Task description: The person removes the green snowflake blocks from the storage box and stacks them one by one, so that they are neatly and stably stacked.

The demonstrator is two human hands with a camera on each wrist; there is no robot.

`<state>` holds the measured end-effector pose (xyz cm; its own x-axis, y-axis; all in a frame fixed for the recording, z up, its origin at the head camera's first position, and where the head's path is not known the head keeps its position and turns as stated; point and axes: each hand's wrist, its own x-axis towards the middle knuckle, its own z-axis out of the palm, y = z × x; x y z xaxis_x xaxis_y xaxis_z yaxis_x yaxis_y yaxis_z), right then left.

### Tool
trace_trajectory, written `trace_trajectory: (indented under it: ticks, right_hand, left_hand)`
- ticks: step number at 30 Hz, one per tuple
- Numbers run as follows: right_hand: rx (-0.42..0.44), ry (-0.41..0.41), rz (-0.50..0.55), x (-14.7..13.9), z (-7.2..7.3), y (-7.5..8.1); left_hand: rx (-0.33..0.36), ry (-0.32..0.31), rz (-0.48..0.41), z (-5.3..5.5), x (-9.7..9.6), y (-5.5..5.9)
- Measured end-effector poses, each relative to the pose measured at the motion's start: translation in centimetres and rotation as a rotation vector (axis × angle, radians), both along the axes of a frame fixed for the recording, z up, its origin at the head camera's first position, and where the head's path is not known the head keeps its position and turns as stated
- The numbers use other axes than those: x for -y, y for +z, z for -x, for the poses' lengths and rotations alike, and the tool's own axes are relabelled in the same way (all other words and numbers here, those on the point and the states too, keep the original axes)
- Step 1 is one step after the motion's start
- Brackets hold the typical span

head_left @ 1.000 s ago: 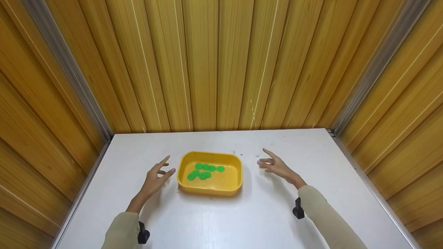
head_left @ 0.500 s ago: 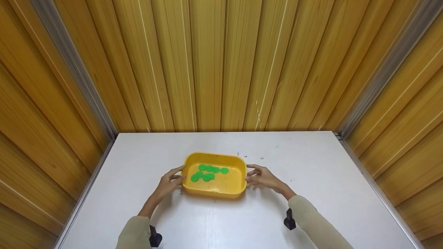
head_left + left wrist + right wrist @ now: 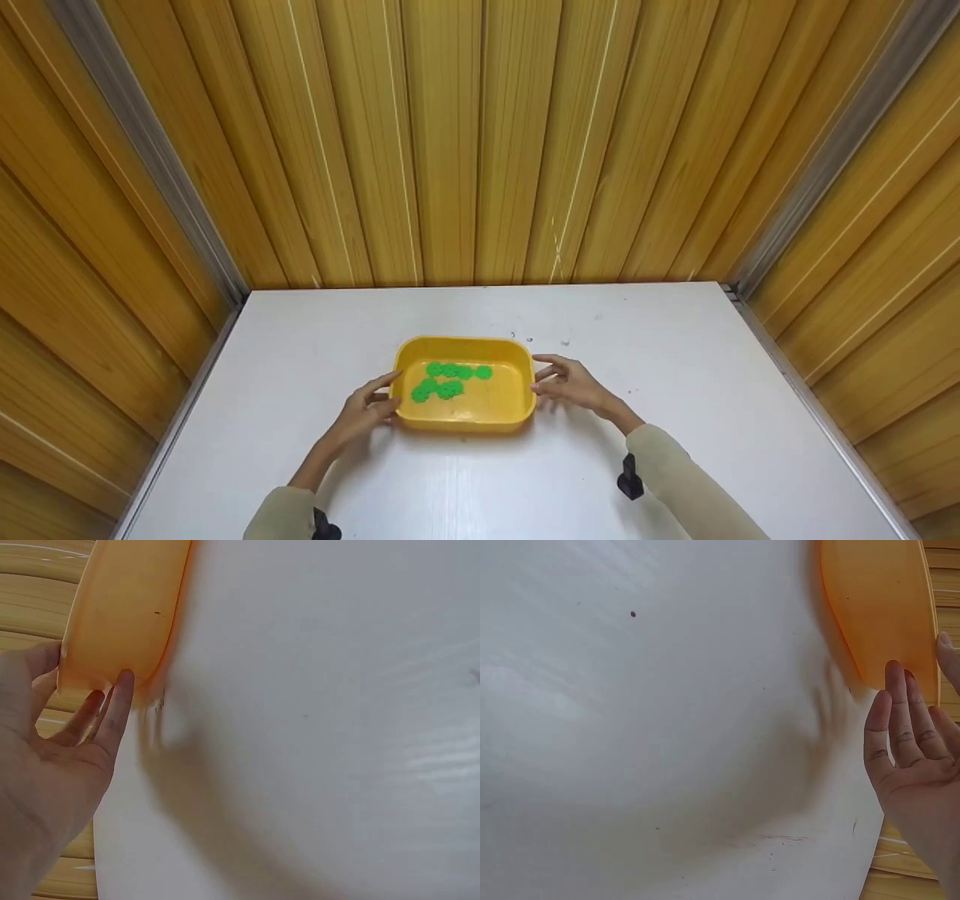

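Observation:
A shallow yellow plastic tub [image 3: 465,426] stands at the middle of the white table, with several small green round pieces [image 3: 450,388] with uneven edges lying flat on its floor. My left hand [image 3: 361,414] holds the tub's left end. In the left wrist view, the thumb is at the rim and fingertips [image 3: 124,682] are against the outer wall. At the opposite end, my right hand [image 3: 577,388] holds the tub, thumb at the rim. Its fingertips [image 3: 895,675] meet the outside wall in the right wrist view.
Wood-patterned panels [image 3: 480,150] enclose the white table [image 3: 480,491] at the back and both sides, joined by grey metal corner posts. Small dark specks [image 3: 529,340] lie behind the tub. A black wrist mount [image 3: 630,478] sits on the right sleeve.
Both hands have come inward from beside the tub and taken hold of its ends. Since half a second ago, its left end has turned slightly toward me.

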<state>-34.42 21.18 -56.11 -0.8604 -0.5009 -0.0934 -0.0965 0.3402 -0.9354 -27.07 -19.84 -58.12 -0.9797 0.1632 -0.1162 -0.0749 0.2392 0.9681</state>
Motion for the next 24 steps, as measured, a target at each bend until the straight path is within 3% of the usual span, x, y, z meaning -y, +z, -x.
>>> trace_trajectory:
  ticks: [5, 11, 17, 20, 24]
  right_hand:
    - [-0.138, -0.029, -0.098, -0.1, 1.2, 1.4]
    - [-0.286, -0.012, -0.189, 1.6, 3.2, 4.5]
    - [-0.218, 0.093, -0.253, 5.2, 4.2, 6.7]
    - [-0.152, 0.151, -0.295, 7.1, 4.2, 6.8]
    - [-0.097, 0.166, -0.355, 9.5, 4.1, 6.1]
  left_hand:
    - [0.004, -0.009, 0.001, -0.1, -0.1, 0.1]
    - [0.003, -0.025, -0.005, 0.2, 0.5, 0.3]
    - [0.025, -0.035, 0.022, 0.1, 0.9, 0.1]
    - [0.033, -0.050, 0.030, 0.0, 0.9, -0.2]
    - [0.032, -0.059, 0.011, 0.1, 0.8, -0.6]
